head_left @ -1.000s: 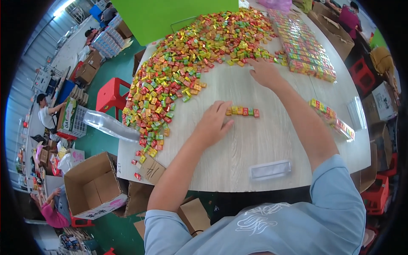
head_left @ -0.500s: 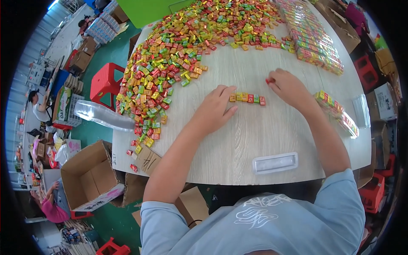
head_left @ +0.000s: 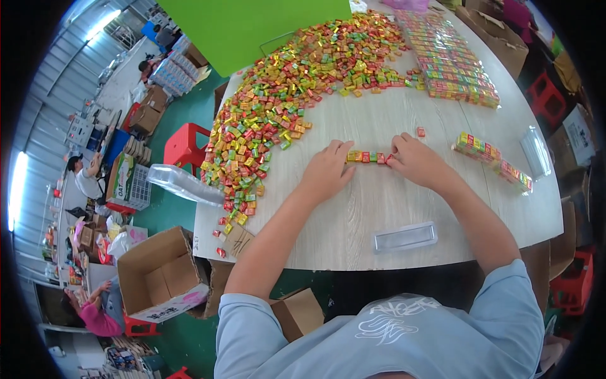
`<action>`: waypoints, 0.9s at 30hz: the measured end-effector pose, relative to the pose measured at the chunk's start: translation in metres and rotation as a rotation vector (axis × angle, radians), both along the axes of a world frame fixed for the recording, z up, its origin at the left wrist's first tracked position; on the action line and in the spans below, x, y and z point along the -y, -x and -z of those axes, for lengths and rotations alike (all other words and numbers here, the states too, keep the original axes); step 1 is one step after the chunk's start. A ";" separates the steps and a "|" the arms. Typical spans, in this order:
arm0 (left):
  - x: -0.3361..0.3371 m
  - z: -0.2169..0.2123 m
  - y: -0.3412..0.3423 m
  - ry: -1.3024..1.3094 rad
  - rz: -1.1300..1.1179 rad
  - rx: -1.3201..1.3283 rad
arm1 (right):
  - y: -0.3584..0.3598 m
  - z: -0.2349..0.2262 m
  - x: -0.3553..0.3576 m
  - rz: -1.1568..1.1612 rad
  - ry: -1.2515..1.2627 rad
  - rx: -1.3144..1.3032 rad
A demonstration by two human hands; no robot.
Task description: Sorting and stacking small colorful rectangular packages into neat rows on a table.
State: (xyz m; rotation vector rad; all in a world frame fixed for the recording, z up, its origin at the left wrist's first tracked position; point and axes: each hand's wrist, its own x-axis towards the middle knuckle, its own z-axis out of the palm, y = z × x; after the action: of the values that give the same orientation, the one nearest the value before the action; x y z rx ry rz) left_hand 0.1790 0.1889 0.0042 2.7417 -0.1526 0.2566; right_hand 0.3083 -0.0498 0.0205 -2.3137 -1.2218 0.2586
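Tabletop (head_left: 379,208): right hand (head_left: 416,162) now closes the candy row (head_left: 369,156).

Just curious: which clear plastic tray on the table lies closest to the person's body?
The empty clear tray near the table's front edge, below the right hand; the other sits far right.

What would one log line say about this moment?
left hand: flat at row's left end | right hand: fingertips at right end | row of candies: between hands on table | candy pile: beyond
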 end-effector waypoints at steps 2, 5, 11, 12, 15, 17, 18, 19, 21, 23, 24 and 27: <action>0.006 -0.002 -0.002 -0.030 -0.014 0.018 | 0.007 -0.001 -0.003 0.031 0.017 -0.014; 0.014 -0.005 -0.004 -0.047 -0.028 0.029 | 0.003 0.014 -0.011 0.017 -0.136 0.047; 0.024 0.001 -0.004 0.045 -0.113 0.069 | -0.020 0.018 -0.021 -0.253 -0.124 0.028; 0.027 0.006 -0.005 0.075 -0.125 0.052 | -0.021 0.022 -0.019 -0.285 -0.145 0.067; 0.043 0.011 0.001 0.078 -0.191 0.010 | -0.012 0.020 -0.008 -0.298 -0.167 0.069; 0.049 0.009 0.018 0.073 -0.225 -0.005 | -0.001 0.012 -0.008 -0.342 -0.136 0.054; 0.052 0.012 0.026 0.078 -0.290 0.018 | 0.004 0.010 -0.008 -0.366 -0.113 0.064; 0.058 0.016 0.030 0.090 -0.256 0.037 | 0.009 0.008 -0.002 -0.414 -0.105 0.080; 0.069 0.019 0.039 0.102 -0.261 0.067 | 0.019 0.009 0.006 -0.361 -0.128 -0.018; 0.080 0.021 0.046 0.117 -0.247 0.040 | 0.025 0.010 0.012 -0.394 -0.120 0.027; 0.084 0.022 0.050 0.119 -0.276 0.047 | 0.028 0.010 0.014 -0.385 -0.120 0.062; 0.095 0.021 0.058 0.109 -0.291 0.165 | 0.032 0.010 0.024 -0.391 -0.099 0.017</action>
State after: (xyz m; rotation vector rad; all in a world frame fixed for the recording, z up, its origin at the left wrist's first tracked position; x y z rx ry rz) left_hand 0.1210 0.0943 -0.0171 2.6254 0.2133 0.5542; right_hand 0.2760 -0.0740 0.0109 -1.9829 -1.6528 0.3061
